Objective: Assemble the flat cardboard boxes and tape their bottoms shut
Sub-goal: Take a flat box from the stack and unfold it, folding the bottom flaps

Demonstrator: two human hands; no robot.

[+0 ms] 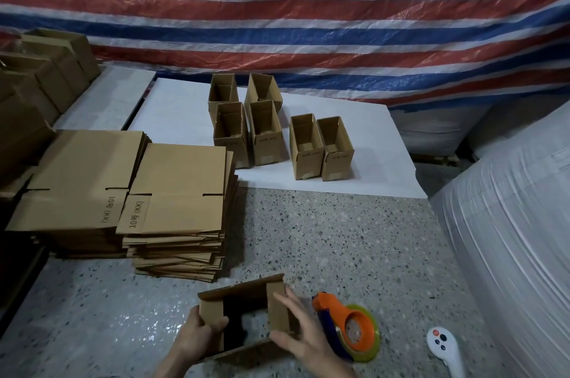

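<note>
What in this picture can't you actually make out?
Head view only:
- Box: inside dark; far end not visible.
- Tape dispenser: partly behind right hand.
- Finished boxes: labels too small to read.
- Cartons at left: cut off by frame edge.
- White handset: tip cut off at bottom.

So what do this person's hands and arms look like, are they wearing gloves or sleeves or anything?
Nothing is worn that shows. The left hand and right hand are both bare, with no gloves. No ring, watch or wristband is visible. The forearms are bare down to the bottom edge of the picture, so no sleeve comes into view.
</note>
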